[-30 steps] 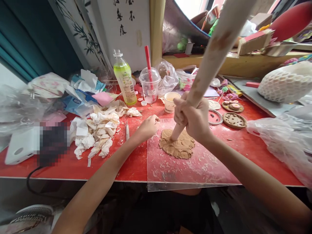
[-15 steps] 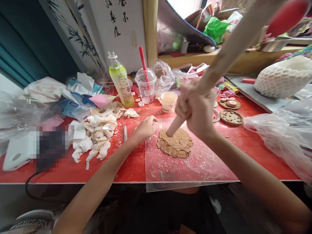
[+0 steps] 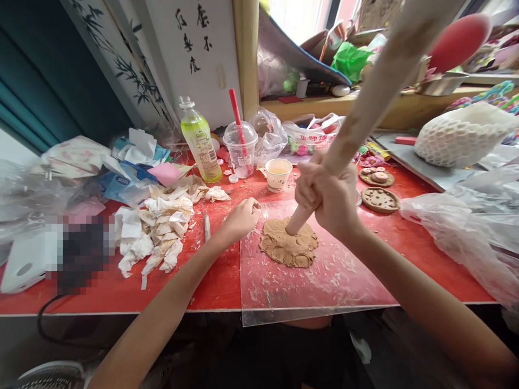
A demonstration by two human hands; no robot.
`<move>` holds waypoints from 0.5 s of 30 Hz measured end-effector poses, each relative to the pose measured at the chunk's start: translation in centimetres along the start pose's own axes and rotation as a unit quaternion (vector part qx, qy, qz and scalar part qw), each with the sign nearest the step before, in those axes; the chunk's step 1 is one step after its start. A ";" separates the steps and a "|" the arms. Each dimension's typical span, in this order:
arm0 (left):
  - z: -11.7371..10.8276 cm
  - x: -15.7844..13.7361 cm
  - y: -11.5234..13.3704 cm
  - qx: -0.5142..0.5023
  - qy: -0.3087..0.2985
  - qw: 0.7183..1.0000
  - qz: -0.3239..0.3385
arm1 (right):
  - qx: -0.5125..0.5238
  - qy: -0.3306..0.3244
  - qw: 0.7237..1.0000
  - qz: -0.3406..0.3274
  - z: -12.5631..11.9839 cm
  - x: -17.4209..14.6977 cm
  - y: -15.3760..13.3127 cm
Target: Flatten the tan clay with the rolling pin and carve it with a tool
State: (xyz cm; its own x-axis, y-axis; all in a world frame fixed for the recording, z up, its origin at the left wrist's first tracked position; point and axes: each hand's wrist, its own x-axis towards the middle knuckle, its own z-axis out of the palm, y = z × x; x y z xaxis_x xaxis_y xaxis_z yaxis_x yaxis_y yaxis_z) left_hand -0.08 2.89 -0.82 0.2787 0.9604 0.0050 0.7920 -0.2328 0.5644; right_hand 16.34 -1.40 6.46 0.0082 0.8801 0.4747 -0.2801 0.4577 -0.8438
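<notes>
You are grasping a wooden rod [image 3: 360, 121] low down in your right hand [image 3: 334, 197], fingers wrapping tightly around it, and the tilted rod is resting its lower end in the brown clay [image 3: 286, 248] — a flat slab that is lying on the clear sheet [image 3: 316, 286] over the red tabletop [image 3: 130, 294]; your left hand [image 3: 242, 217] is resting curled in a loose fist just left of the clay, showing nothing in its grasp. The clay is looking soft, damp and easily dented, so lifting would probably be calling for flat palms beneath it, since pinching an edge could be tearing it. The rod is seeming stiff and top-heavy, and a hold nearer its middle would likely be balancing it better. Counting up, you are facing one rod, one slab, one sheet, one slim tool [image 3: 207, 227], one bottle [image 3: 200, 146], one plastic cup [image 3: 242, 154] with one red straw [image 3: 235, 111], one paper cup [image 3: 278, 175] and two round decorated pieces [image 3: 380, 200] — the clay's pressed marks are overlapping too much for counting
</notes>
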 end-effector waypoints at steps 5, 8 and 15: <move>0.0 0.0 0.0 0.005 0.001 1.000 0.000 | -0.046 -0.023 0.998 0.026 -0.5 -0.2 -0.2; 0.0 -0.1 0.1 0.005 0.001 1.000 0.000 | -0.046 -0.009 0.999 -0.027 -0.8 -0.3 -0.9; -0.1 -0.3 0.3 0.005 -0.001 1.000 0.003 | -0.061 -0.009 0.997 0.042 -1.6 -1.0 -1.1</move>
State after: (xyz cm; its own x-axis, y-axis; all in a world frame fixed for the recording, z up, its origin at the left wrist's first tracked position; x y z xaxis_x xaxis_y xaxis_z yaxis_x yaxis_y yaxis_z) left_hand 0.01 2.56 -0.60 0.2846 0.9586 0.0076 0.7958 -0.2407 0.5556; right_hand 18.16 -2.62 6.54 -0.0269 0.9139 0.4050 -0.1603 0.3960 -0.9041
